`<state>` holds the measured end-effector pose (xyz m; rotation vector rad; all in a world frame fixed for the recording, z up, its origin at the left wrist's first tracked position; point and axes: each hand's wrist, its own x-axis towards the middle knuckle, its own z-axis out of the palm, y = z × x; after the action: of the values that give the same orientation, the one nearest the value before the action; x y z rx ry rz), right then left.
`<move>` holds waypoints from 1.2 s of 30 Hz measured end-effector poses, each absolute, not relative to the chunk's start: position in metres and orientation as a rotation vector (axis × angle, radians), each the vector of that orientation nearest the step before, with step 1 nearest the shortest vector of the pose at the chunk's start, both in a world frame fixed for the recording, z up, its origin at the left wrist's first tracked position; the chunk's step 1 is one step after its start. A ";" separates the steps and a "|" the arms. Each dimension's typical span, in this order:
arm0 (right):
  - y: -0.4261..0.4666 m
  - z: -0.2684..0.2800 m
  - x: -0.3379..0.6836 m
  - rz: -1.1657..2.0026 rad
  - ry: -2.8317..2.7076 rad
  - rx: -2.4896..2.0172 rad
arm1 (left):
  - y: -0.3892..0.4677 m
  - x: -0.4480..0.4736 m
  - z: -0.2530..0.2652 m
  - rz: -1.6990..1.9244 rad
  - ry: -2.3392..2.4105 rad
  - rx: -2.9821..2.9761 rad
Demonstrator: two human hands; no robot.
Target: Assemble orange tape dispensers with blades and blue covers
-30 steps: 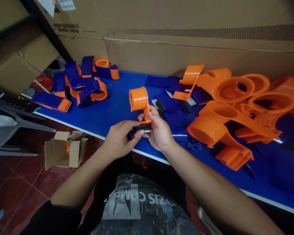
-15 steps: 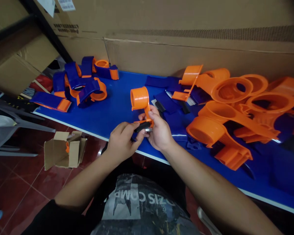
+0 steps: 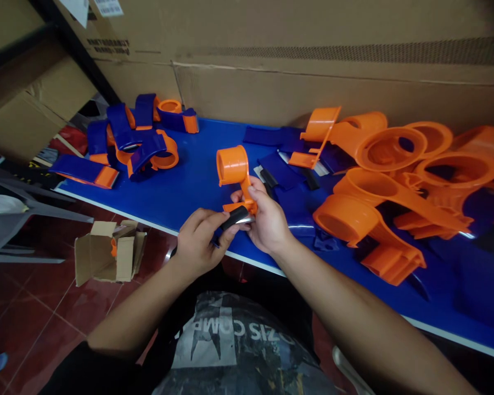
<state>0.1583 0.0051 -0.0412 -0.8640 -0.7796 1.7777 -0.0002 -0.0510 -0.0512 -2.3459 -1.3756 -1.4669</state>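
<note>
My right hand [image 3: 267, 219] is closed around the lower arm of an orange tape dispenser frame [image 3: 233, 164], whose round hub points up and left. Pinched between the thumb and fingers of my left hand [image 3: 200, 241] is a black strip with a shiny metal edge [image 3: 234, 218]. The strip lies against the lower end of the frame, just in front of my right fingers. A little dark blue shows under my left fingers, but most of that part is hidden. Both hands are above the front edge of the blue table [image 3: 197, 175].
Blue-and-orange tape dispensers [image 3: 121, 126] sit in a group at the left. Orange frames [image 3: 389, 151] are heaped at the right, beside flat blue covers [image 3: 282, 170]. A large cardboard box [image 3: 313, 33] stands behind; an open carton [image 3: 94, 252] lies on the floor.
My left hand has drawn slightly left and down with the black strip, so more of its metal edge shows. My right hand keeps its hold on the orange frame.
</note>
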 end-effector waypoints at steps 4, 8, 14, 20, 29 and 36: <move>0.005 -0.041 0.158 1.776 -0.761 -0.878 | -0.049 0.004 -0.058 -1.355 -1.371 -2.342; 0.005 -0.040 0.158 1.773 -0.739 -0.897 | -0.045 0.008 -0.062 -1.281 -1.375 -2.306; 0.003 -0.038 0.158 1.771 -0.727 -0.919 | -0.041 0.010 -0.061 -1.330 -1.385 -2.287; 0.004 -0.038 0.159 1.775 -0.733 -0.908 | -0.040 0.012 -0.061 -1.340 -1.382 -2.282; 0.003 -0.039 0.158 1.767 -0.744 -0.915 | -0.042 0.012 -0.060 -1.354 -1.384 -2.270; 0.002 -0.036 0.158 1.775 -0.741 -0.904 | -0.038 0.015 -0.065 -1.332 -1.287 -2.254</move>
<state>0.1579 0.0022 -0.0362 -0.9041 -0.7412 1.7752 0.0151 -0.0385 -0.0650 -2.2544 -1.2873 -1.3320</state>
